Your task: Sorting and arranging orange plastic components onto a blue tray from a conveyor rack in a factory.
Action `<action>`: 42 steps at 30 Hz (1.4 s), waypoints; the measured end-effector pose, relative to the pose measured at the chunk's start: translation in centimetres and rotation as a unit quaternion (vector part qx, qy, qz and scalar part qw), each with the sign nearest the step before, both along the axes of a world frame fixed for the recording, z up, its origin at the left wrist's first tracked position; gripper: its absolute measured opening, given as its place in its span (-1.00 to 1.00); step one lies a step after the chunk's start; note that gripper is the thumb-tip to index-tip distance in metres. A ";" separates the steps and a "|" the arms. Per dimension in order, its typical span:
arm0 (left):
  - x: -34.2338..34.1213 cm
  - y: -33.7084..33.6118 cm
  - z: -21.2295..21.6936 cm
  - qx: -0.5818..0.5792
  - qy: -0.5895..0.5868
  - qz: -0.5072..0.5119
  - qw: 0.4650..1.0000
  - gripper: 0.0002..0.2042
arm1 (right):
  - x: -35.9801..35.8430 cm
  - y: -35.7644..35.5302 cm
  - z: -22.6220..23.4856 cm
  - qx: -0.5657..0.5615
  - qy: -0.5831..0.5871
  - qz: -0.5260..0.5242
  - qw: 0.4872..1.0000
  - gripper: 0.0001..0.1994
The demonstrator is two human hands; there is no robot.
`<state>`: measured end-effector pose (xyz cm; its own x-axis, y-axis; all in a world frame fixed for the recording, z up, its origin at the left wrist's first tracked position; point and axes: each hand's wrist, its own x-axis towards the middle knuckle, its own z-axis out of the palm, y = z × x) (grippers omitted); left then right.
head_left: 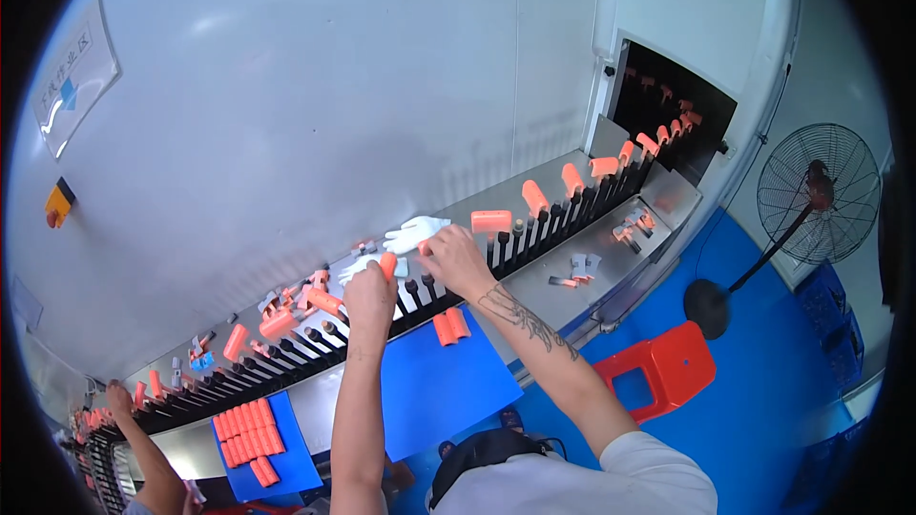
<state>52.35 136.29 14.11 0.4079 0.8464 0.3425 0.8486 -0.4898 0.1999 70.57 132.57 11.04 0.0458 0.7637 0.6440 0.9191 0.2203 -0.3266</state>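
My left hand (370, 294) is closed on an orange curved shell (388, 264), held above the row of black upright holders (412, 291). To its right, my right hand (456, 259) is closed, with a bit of orange at its fingertips; most of that piece is hidden. White gloves (416, 233) lie on the metal ledge just beyond both hands. Below them, orange shells (451, 326) rest side by side on a blue sheet (444, 381). More orange shells (490, 220) sit on the holders to the right.
The holders run into a dark opening (673, 105) at right. Orange and grey pieces (286, 310) lie piled on the left ledge. Another person's hand (119, 399) works at far left, near a blue sheet of orange shells (250, 434). A red stool (658, 367) and fan (818, 193) stand right.
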 end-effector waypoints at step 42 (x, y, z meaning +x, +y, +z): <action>-3.7 -8.0 -22.7 -0.157 -0.269 -0.024 0.950 -0.49 | -6.3 -8.6 -19.0 -0.111 0.067 0.007 0.992 -0.70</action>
